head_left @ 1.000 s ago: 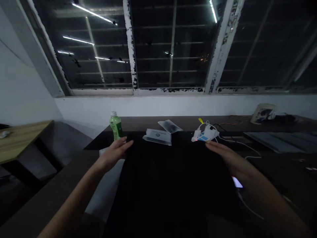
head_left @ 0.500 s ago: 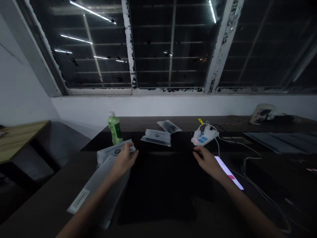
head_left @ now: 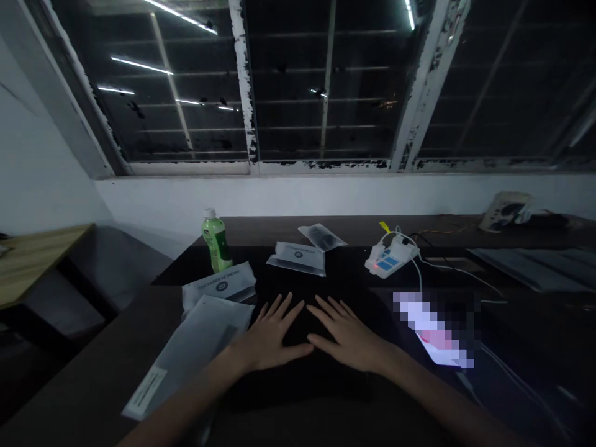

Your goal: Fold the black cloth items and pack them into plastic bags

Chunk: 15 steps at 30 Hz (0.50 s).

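Both my hands lie flat, palms down and fingers spread, on a black, flat, cloth-like item [head_left: 307,388] whose outline is lost in the dark. My left hand [head_left: 274,335] is close beside a long frosted plastic bag [head_left: 195,335] with a white label at its near end. Facing it, my right hand [head_left: 345,335] has its thumb tip almost meeting the left thumb. Neither hand grips anything. A folded frosted bag with printed lettering [head_left: 221,285] sits beyond the long one.
A green drink bottle [head_left: 216,242] stands at the back left. Two small frosted bags, one printed [head_left: 298,256] and one plain [head_left: 322,236], lie at the back. To the right are a white power strip [head_left: 390,259] with cables and a lit phone [head_left: 433,335], partly pixelated.
My hands have come inward and nearer to me, from the black item's far corners to its middle, and now lie flat. The view has shifted slightly.
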Tool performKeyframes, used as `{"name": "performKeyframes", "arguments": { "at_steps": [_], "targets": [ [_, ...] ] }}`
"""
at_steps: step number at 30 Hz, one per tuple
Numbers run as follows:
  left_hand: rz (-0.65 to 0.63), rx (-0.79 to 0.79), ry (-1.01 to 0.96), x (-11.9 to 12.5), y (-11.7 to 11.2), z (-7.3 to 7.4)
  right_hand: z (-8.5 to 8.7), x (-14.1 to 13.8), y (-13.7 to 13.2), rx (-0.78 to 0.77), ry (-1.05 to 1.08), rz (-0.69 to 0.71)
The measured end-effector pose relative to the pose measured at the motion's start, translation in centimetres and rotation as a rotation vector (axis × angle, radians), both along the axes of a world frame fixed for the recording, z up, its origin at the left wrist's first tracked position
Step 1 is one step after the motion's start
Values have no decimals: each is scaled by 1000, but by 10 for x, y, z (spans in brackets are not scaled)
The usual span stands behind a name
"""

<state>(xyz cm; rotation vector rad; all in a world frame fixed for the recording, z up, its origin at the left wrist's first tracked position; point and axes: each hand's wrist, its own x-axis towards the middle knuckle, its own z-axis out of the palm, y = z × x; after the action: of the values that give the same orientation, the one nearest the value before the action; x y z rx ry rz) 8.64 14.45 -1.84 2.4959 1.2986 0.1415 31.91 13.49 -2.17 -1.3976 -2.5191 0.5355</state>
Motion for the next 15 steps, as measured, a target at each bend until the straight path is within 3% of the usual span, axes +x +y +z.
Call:
{"name": "performKeyframes", "arguments": {
  "at_steps": [5,15],
  "targets": [
    [19,107,-40,-12,17,-9,-12,4,22,111,56,-44],
    [16,105,-40,-15,5,-9,-17,7,14,157,48,-74]
  ]
}}
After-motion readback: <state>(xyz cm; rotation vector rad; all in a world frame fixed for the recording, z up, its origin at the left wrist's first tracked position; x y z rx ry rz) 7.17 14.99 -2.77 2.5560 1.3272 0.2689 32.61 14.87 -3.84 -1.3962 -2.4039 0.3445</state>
